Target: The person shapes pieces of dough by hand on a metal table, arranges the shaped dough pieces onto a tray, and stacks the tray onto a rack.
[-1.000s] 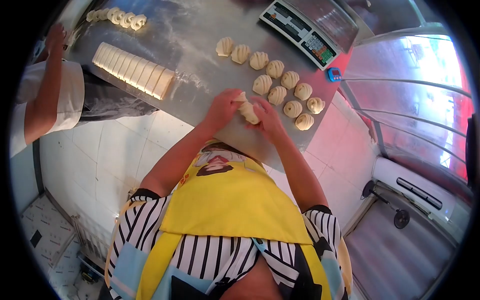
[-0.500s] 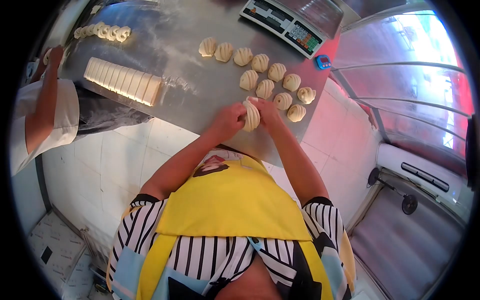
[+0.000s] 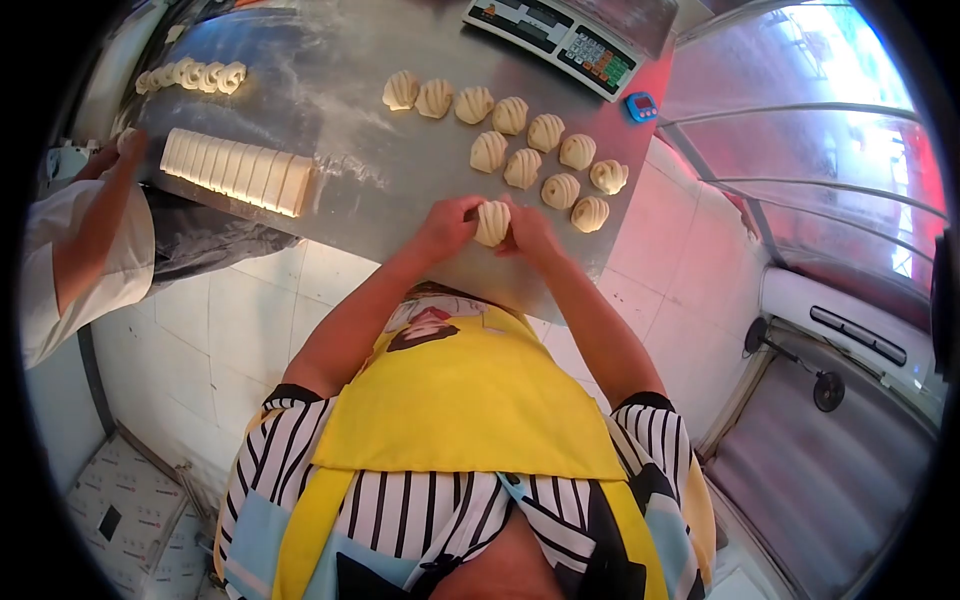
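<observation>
The dough piece (image 3: pixel 492 223) is gripped between left hand (image 3: pixel 531 229) and right hand (image 3: pixel 447 226) fingertips.

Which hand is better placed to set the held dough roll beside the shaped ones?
Probably the right hand: it holds the dough roll too, and sits nearer the shaped rolls than the left hand.

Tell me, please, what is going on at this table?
The left hand and right hand hold a ridged dough piece between their fingers, above the near edge of the metal table. Beyond them stand two rows of similar pieces, with a scale and a blue timer behind. To the left lies a sliced dough strip, near a co-worker who is holding something small and pale.
</observation>
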A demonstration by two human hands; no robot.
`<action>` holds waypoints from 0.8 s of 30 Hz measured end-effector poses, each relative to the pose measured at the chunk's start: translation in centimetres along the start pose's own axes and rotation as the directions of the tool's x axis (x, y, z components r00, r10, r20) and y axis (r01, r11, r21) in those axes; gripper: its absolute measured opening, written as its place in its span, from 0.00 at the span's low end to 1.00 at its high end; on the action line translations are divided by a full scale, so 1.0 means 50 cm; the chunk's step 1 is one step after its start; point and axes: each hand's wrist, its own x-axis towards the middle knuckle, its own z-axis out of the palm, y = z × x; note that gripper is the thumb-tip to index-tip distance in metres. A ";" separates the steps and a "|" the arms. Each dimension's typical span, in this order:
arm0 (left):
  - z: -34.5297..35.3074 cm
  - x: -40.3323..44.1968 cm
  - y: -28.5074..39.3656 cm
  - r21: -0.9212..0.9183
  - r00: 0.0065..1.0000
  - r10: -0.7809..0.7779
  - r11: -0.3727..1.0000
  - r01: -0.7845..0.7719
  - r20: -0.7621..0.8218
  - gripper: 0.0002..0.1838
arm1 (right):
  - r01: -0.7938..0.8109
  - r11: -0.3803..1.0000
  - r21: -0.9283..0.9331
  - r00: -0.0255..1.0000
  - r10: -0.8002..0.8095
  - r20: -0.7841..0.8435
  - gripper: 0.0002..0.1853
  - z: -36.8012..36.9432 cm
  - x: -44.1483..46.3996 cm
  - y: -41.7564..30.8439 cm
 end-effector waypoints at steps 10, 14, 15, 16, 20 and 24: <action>-0.014 0.022 -0.048 0.209 0.971 -0.219 0.958 0.196 0.092 0.10 | 0.300 0.935 -0.187 0.946 -0.266 0.187 0.07 -0.017 0.068 0.071; -0.001 -0.001 -0.033 0.189 0.940 -0.321 0.936 0.296 0.115 0.11 | 0.208 0.939 -0.273 0.972 -0.167 0.166 0.08 -0.017 0.041 0.055; -0.001 0.000 -0.030 0.208 0.949 -0.302 0.938 0.278 0.095 0.12 | 0.165 0.963 -0.214 0.977 -0.129 0.170 0.09 -0.017 0.039 0.050; 0.005 0.000 -0.050 0.277 0.976 -0.214 0.941 0.194 0.045 0.12 | 0.206 0.954 -0.220 0.973 -0.176 0.148 0.10 -0.016 0.050 0.053; 0.019 -0.018 -0.094 0.413 0.999 0.012 0.911 0.006 -0.040 0.11 | 0.376 0.777 -0.504 0.915 -0.397 0.070 0.15 -0.009 0.120 0.120; -0.001 -0.023 -0.035 -0.054 0.881 -0.450 0.886 0.461 0.143 0.11 | 0.254 0.536 -0.805 0.897 -0.441 -0.010 0.17 0.018 0.055 0.081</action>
